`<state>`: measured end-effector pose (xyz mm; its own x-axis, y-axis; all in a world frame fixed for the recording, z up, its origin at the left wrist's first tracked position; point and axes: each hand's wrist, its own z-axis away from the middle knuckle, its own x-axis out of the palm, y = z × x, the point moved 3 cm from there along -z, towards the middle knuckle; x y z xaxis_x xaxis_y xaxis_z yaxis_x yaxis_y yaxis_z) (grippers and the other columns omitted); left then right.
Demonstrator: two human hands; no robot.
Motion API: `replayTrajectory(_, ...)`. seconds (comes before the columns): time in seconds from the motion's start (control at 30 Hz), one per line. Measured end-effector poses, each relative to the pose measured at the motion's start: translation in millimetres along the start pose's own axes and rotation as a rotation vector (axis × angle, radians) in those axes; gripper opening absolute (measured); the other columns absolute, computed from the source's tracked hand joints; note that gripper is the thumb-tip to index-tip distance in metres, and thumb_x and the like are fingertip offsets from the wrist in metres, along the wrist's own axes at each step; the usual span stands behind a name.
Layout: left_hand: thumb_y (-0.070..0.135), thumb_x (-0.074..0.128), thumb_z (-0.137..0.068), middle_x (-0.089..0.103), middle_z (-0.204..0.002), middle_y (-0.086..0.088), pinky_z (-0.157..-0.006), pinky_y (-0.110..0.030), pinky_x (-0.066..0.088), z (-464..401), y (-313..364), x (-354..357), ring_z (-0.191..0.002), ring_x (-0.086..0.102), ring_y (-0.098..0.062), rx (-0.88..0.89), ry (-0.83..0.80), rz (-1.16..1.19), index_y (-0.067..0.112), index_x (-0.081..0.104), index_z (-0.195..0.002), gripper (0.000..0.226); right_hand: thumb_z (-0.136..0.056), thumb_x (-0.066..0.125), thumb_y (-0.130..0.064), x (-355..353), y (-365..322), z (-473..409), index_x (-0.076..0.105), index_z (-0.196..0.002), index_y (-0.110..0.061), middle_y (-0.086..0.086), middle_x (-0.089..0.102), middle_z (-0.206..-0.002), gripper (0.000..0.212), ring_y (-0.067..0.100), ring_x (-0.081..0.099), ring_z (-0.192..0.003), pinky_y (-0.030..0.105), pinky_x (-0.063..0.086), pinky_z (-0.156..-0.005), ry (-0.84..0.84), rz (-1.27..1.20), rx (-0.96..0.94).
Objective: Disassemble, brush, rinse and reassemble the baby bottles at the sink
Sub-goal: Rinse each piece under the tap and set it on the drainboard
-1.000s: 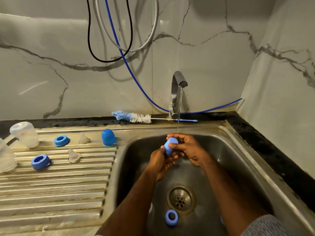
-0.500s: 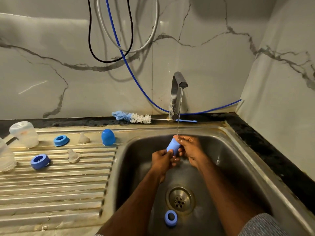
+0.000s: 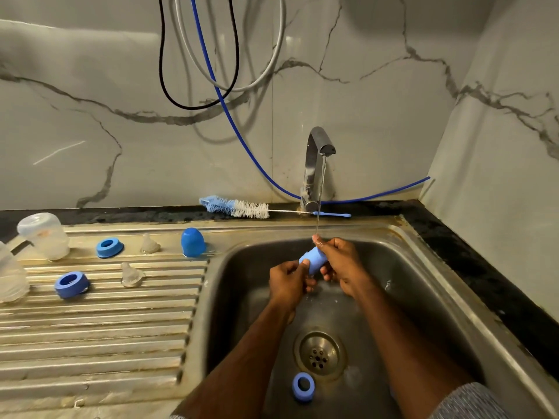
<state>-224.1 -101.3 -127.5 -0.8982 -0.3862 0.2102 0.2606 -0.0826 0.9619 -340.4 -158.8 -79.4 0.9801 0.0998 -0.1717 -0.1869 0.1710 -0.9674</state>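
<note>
Over the steel sink point(image 3: 423, 285) both hands grip one blue bottle cap point(image 3: 314, 261) under a thin stream of water falling from the tap point(image 3: 317, 164); the left hand point(image 3: 289, 284) curls its fingers round the cap's lower end with the thumb laid on top, while the right hand point(image 3: 341, 264) closes round the upper end, its fingertips raised into the stream; whether the cap's open mouth faces up or down is hard to tell behind the fingers. A blue screw ring point(image 3: 303, 386) lies on the basin floor just beside the drain point(image 3: 320, 355); on the ribbed drainboard point(image 3: 99, 334) stand a second blue cap point(image 3: 193, 242), two more blue rings point(image 3: 109, 247) point(image 3: 71, 284), two clear teats point(image 3: 149, 244) point(image 3: 130, 275) and a clear bottle point(image 3: 44, 235) turned mouth down; another clear piece point(image 3: 12, 276) sits cut off at the left edge; the bottle brush point(image 3: 239, 208) lies along the back ledge, its handle passing the tap's base.
</note>
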Motion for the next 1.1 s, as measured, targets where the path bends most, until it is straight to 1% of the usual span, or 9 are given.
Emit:
replayTrajectory(0.13,0.009,0.062,-0.099,0.076,-0.090,-0.016,-0.066,-0.028,0.056,-1,2,0,-0.072,0.066,-0.018,0.032,0.010,0.028,0.006,0.071,-0.114,0.018,-0.090,0.073,-0.030,-3,3,0,0.058,-0.112,0.002,0.021,0.070,-0.091,0.042,0.023,0.067,-0.061,0.027,0.054,-0.048,-0.127,-0.144,0.096)
replayTrajectory(0.2,0.004,0.063,-0.097,0.076,-0.099,-0.017,-0.072,-0.028,0.059,-2,1,0,-0.080,0.072,-0.020,0.011,-0.001,0.097,0.004,0.067,-0.119,0.022,-0.091,0.071,-0.017,-6,4,3,0.058,-0.112,0.002,0.026,0.068,-0.104,0.031,0.029,0.071,-0.075,0.031,0.061,-0.055,-0.160,-0.288,0.159)
replayTrajectory(0.3,0.004,0.064,-0.097,0.076,-0.105,-0.015,-0.083,-0.035,0.061,-3,0,1,-0.095,0.075,-0.025,0.008,-0.057,0.116,0.003,0.065,-0.126,0.029,-0.095,0.063,-0.009,-7,9,4,0.057,-0.112,-0.003,0.024,0.068,-0.102,0.019,0.030,0.071,-0.082,0.042,0.063,-0.074,-0.235,-0.382,0.244)
replayTrajectory(0.37,0.013,0.063,-0.099,0.074,-0.111,-0.012,-0.078,-0.034,0.062,0,-1,2,-0.098,0.074,-0.024,0.003,-0.094,0.060,0.008,0.062,-0.133,0.034,-0.096,0.062,-0.014,-6,14,3,0.059,-0.120,-0.011,0.018,0.069,-0.106,0.024,0.029,0.068,-0.093,0.043,0.058,-0.080,-0.268,-0.135,0.221)
replayTrajectory(0.47,0.023,0.062,-0.100,0.070,-0.121,-0.011,-0.068,-0.029,0.061,2,-2,2,-0.101,0.072,-0.023,0.001,-0.133,-0.017,0.017,0.054,-0.144,0.045,-0.098,0.058,-0.021,-3,16,5,0.062,-0.120,-0.025,0.006,0.071,-0.106,0.022,0.020,0.063,-0.092,0.032,0.046,-0.068,-0.293,0.172,0.131)
replayTrajectory(0.63,0.016,0.063,-0.099,0.067,-0.123,-0.013,-0.084,-0.042,0.062,-1,1,-3,-0.100,0.073,-0.026,0.004,-0.116,0.059,0.015,0.053,-0.144,0.047,-0.102,0.055,-0.026,-3,18,5,0.063,-0.119,-0.026,0.005,0.073,-0.102,0.019,0.016,0.061,-0.083,0.027,0.043,-0.062,-0.307,0.115,0.034)
replayTrajectory(0.83,-0.008,0.055,-0.097,0.069,-0.118,-0.006,-0.097,-0.043,0.057,-1,9,-5,-0.111,0.068,-0.024,0.065,-0.097,0.001,0.013,0.061,-0.132,0.041,-0.092,0.072,-0.019,0,14,-1,0.058,-0.129,-0.018,0.004,0.070,-0.117,0.040,0.019,0.069,-0.099,0.019,0.052,-0.061,-0.207,0.159,-0.137)
replayTrajectory(1.03,-0.023,0.052,-0.079,0.071,-0.107,-0.003,-0.099,-0.041,0.055,-14,4,-19,-0.107,0.067,-0.020,0.092,0.083,-0.249,0.020,0.067,-0.105,0.052,-0.063,0.091,-0.007,0,18,-4,0.070,-0.112,-0.016,-0.001,0.074,-0.104,0.054,0.014,0.069,-0.095,0.031,0.057,-0.089,-0.040,0.483,-0.317)
replayTrajectory(1.1,-0.022,0.047,-0.079,0.067,-0.107,-0.004,-0.099,-0.041,0.054,-19,1,-24,-0.109,0.064,-0.022,0.064,0.156,-0.256,0.021,0.066,-0.104,0.053,-0.065,0.091,-0.011,1,21,-7,0.071,-0.114,-0.016,-0.001,0.074,-0.105,0.053,0.014,0.069,-0.097,0.032,0.056,-0.092,-0.142,0.582,-0.278)
